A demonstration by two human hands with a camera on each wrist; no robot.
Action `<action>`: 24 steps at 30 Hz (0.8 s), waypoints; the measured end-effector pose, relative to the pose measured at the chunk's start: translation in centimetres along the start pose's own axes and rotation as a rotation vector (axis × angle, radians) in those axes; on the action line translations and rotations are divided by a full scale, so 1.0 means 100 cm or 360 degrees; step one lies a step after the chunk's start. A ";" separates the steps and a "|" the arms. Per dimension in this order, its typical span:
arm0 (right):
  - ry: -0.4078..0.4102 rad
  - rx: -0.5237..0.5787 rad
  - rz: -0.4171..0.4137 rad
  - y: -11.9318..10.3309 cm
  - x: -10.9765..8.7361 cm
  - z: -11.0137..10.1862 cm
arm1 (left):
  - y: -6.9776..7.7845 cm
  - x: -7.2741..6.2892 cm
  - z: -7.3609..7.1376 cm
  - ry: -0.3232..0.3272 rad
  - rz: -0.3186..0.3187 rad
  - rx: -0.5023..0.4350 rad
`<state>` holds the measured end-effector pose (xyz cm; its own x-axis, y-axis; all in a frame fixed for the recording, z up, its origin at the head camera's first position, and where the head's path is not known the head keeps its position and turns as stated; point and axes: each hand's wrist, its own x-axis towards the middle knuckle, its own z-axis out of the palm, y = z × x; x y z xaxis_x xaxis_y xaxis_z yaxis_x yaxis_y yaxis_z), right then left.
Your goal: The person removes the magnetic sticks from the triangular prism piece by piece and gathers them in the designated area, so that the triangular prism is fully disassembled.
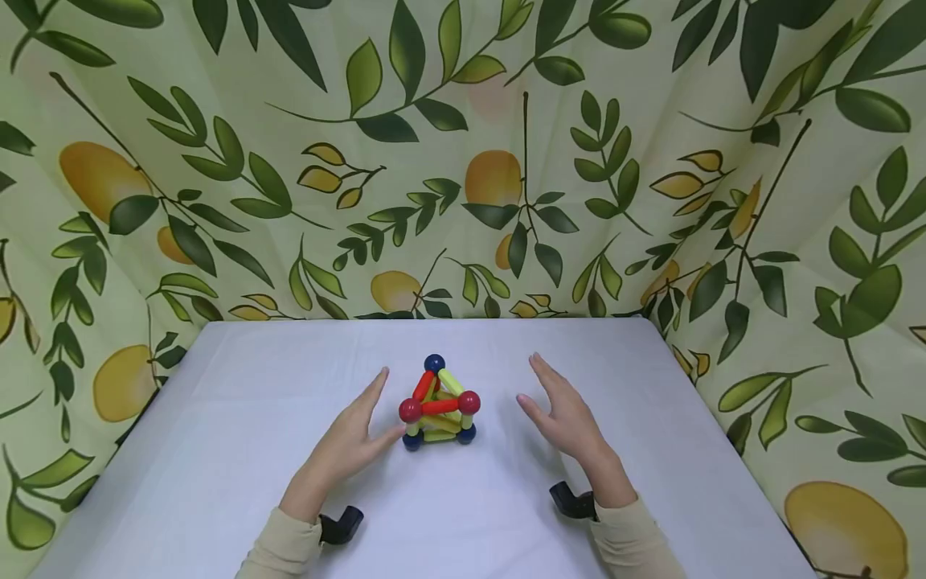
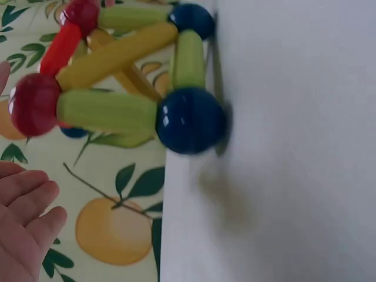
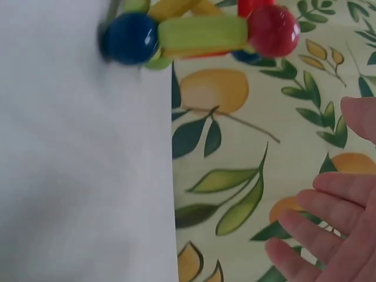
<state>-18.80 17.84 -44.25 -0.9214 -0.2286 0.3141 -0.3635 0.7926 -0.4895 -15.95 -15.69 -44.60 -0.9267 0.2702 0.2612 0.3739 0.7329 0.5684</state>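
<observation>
A small frame built of coloured rods and balls [image 1: 440,407] stands on the white table, with red balls on its upper front corners and blue balls below and at the top. Its rods are red, lime green and yellow. My left hand [image 1: 349,441] is to its left, fingers straight, the thumb tip right at the lower left side of the frame. Farther off on the right, my right hand [image 1: 569,420] is held with straight fingers and the thumb apart, palm toward the frame. Neither hand grips anything. In the left wrist view, a blue ball [image 2: 191,121] rests low at the table surface.
The white table [image 1: 289,362] spreads out around the frame. Behind it and along both sides hangs a curtain [image 1: 448,241] printed with leaves and yellow fruit. Each wrist wears a black camera mount, the left one [image 1: 342,526] and the right one [image 1: 571,500].
</observation>
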 end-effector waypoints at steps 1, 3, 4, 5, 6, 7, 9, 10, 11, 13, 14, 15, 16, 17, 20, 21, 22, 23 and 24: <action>-0.0005 0.0077 -0.0002 -0.005 0.002 0.001 | 0.002 0.002 0.002 0.0010 0.0014 -0.0083; -0.0013 0.0217 -0.0012 -0.014 0.005 0.006 | 0.005 0.008 0.007 0.0025 0.0043 -0.0240; -0.0016 0.0300 -0.0022 -0.018 0.007 0.008 | 0.007 0.010 0.009 0.0027 0.0054 -0.0314; -0.0022 0.0370 -0.0036 -0.021 0.008 0.011 | 0.008 0.012 0.011 0.0029 0.0064 -0.0388; -0.0030 0.0442 -0.0051 -0.024 0.010 0.014 | 0.009 0.014 0.013 0.0031 0.0072 -0.0459; -0.0041 0.0508 -0.0057 -0.027 0.011 0.017 | 0.009 0.016 0.015 0.0033 0.0069 -0.0529; -0.0066 0.0626 -0.0080 -0.032 0.012 0.023 | 0.011 0.019 0.018 0.0037 0.0064 -0.0648; -0.0085 0.0679 -0.0091 -0.034 0.014 0.026 | 0.012 0.020 0.020 0.0035 0.0054 -0.0690; -0.0104 0.0719 -0.0096 -0.036 0.014 0.029 | 0.012 0.020 0.022 0.0031 0.0044 -0.0732; -0.0131 0.0781 -0.0111 -0.039 0.015 0.036 | 0.013 0.022 0.025 0.0021 0.0033 -0.0790; -0.0134 0.0792 -0.0120 -0.040 0.014 0.039 | 0.014 0.022 0.027 0.0018 0.0031 -0.0804; -0.0133 0.0806 -0.0127 -0.041 0.014 0.041 | 0.014 0.022 0.029 0.0020 0.0029 -0.0819; -0.0127 0.0816 -0.0138 -0.041 0.014 0.044 | 0.014 0.023 0.031 0.0023 0.0028 -0.0834; -0.0123 0.0822 -0.0144 -0.042 0.013 0.046 | 0.014 0.023 0.032 0.0030 0.0031 -0.0849; -0.0128 0.0846 -0.0177 -0.042 0.014 0.050 | 0.015 0.022 0.037 0.0055 0.0025 -0.0846; -0.0135 0.0845 -0.0191 -0.042 0.014 0.050 | 0.015 0.022 0.038 0.0063 0.0018 -0.0847; -0.0144 0.0839 -0.0206 -0.043 0.015 0.051 | 0.015 0.022 0.039 0.0068 0.0015 -0.0835; -0.0156 0.0835 -0.0214 -0.043 0.017 0.050 | 0.015 0.022 0.039 0.0073 0.0014 -0.0824; -0.0164 0.0826 -0.0229 -0.043 0.018 0.050 | 0.015 0.022 0.040 0.0078 0.0016 -0.0808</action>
<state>-19.60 11.17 -45.66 -0.8566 -0.3890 0.3389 -0.4827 0.3721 -0.7928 -17.57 -11.50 -46.25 -0.9247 0.2373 0.2976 0.3650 0.3313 0.8701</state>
